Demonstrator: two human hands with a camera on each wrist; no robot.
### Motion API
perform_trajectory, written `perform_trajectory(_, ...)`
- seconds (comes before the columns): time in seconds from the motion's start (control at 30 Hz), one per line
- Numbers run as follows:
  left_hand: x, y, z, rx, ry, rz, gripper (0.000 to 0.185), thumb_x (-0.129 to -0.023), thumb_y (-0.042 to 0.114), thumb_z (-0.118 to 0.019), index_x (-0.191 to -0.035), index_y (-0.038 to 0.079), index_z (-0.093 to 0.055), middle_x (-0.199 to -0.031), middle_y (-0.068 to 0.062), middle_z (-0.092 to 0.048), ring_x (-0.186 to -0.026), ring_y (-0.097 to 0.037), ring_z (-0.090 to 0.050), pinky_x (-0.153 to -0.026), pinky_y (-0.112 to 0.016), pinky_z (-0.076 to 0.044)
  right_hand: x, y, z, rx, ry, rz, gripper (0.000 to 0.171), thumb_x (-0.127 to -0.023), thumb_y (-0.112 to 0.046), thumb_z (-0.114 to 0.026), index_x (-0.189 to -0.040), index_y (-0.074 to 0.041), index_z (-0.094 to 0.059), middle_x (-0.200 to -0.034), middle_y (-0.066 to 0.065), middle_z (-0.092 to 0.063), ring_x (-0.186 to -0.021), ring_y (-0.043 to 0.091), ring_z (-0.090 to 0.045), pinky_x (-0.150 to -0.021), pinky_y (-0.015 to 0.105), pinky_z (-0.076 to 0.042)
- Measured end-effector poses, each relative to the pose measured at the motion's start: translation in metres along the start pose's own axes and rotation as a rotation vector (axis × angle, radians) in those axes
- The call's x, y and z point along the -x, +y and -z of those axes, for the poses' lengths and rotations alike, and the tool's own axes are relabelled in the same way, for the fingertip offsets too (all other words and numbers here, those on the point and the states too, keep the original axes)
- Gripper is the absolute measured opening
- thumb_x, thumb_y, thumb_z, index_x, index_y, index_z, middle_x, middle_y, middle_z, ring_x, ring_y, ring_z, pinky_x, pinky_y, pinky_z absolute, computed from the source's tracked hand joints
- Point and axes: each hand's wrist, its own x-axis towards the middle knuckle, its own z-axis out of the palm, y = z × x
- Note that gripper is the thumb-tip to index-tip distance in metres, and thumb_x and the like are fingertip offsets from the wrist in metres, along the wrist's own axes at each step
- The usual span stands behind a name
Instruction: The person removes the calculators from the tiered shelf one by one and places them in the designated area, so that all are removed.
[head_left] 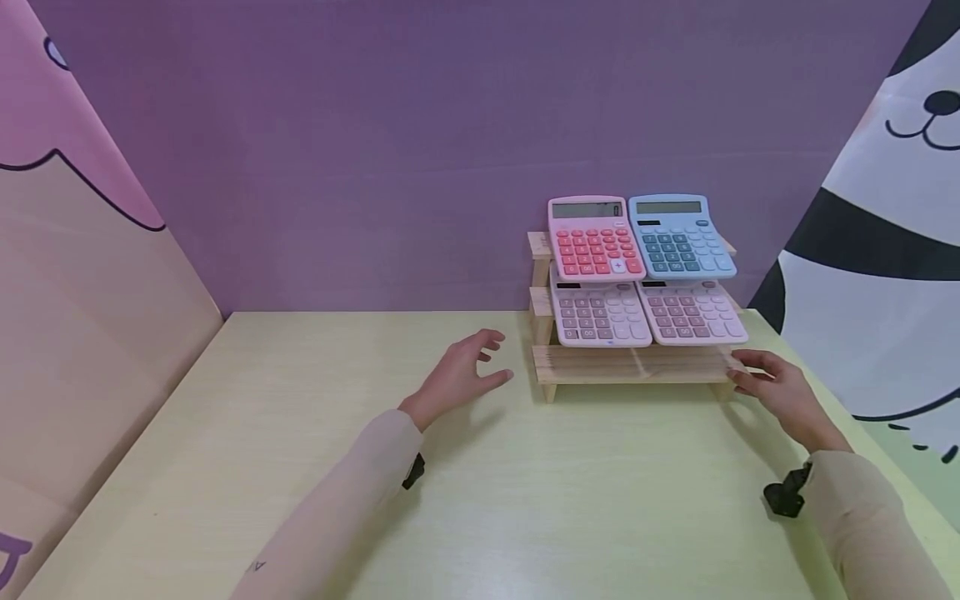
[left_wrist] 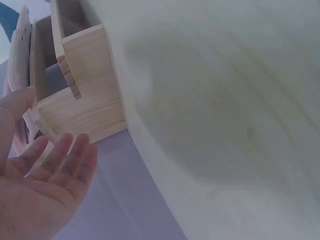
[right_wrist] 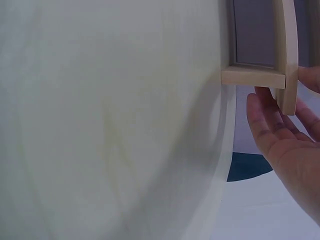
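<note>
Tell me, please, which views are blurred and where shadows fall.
Head view: sharp, soft shadows under the left hand and the wooden rack. Left wrist view: table smeared by blur. Right wrist view: likewise soft, the right hand near the rack's corner.

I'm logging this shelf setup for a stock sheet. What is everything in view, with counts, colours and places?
wooden rack: 1, pale wood, stepped tiers, far right of the table by the wall
pink calculator: 1, pink body with red keys, upper tier, left
blue calculator: 1, light blue body with teal keys, upper tier, right
pale pink calculators: 2, pale pink with mauve and white keys, side by side on the lower tier
table: 1, light yellow-green top
back wall: 1, purple
side panels: 2, pink and beige at left, white with black cartoon drawing at right
left hand: 1, fingers relaxed, just left of the rack, holding nothing
right hand: 1, fingers at the rack's lower right corner
</note>
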Motion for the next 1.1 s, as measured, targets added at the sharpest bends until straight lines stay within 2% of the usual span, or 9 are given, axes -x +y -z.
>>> perform_trajectory(0.13, -0.008, -0.001, -0.004, 0.085, 0.006, -0.007, 0.053, -0.084, 0.022, -0.066, -0.129, 0.006, -0.043, -0.123, -0.016, -0.055, -0.106, -0.033, -0.058, -0.089, -0.042, -0.051, 0.001, -0.003, -0.001, 0.008, -0.002, 0.002, 0.064, -0.095, -0.036, -0.045, -0.137, 0.007, -0.023, -0.133, 0.025, -0.029, -0.083, -0.012, -0.049, -0.073, 0.011, -0.051)
perform_trajectory(0.27, -0.013, 0.001, -0.009, 0.129, 0.000, 0.009, 0.054, -0.084, 0.021, -0.066, -0.129, 0.003, -0.042, -0.123, -0.018, -0.054, -0.106, -0.035, -0.057, -0.090, -0.042, -0.050, 0.001, -0.002, -0.001, 0.008, -0.008, 0.020, 0.064, -0.095, -0.035, -0.045, -0.137, 0.007, -0.023, -0.133, 0.025, -0.028, -0.083, -0.012, -0.049, -0.073, 0.011, -0.051)
perform_trajectory(0.63, -0.025, 0.002, -0.028, 0.191, -0.049, 0.120, 0.053, -0.085, 0.022, -0.065, -0.130, 0.007, -0.042, -0.120, -0.015, -0.056, -0.105, -0.028, -0.059, -0.087, -0.031, -0.052, 0.001, -0.003, -0.001, 0.011, -0.005, 0.021, 0.064, -0.095, -0.034, -0.045, -0.137, 0.008, -0.021, -0.134, 0.027, -0.026, -0.084, -0.012, -0.046, -0.073, 0.013, -0.053)
perform_trajectory(0.8, -0.028, 0.004, -0.038, 0.240, -0.073, 0.163, 0.052, -0.085, 0.024, -0.065, -0.130, 0.009, -0.042, -0.118, -0.013, -0.057, -0.103, -0.026, -0.060, -0.085, -0.031, -0.053, 0.001, -0.005, -0.002, 0.019, -0.012, 0.011, 0.064, -0.096, -0.033, -0.043, -0.138, 0.009, -0.020, -0.137, 0.029, -0.024, -0.085, -0.011, -0.045, -0.073, 0.014, -0.053)
perform_trajectory(1.1, -0.032, 0.008, -0.050, 0.233, -0.072, 0.150, 0.051, -0.086, 0.025, -0.064, -0.129, 0.010, -0.041, -0.114, -0.013, -0.059, -0.100, -0.025, -0.062, -0.084, -0.031, -0.053, -0.001, -0.005, -0.001, 0.012, -0.018, 0.004, 0.064, -0.096, -0.033, -0.043, -0.138, 0.009, -0.019, -0.136, 0.028, -0.024, -0.086, -0.009, -0.045, -0.075, 0.016, -0.054)
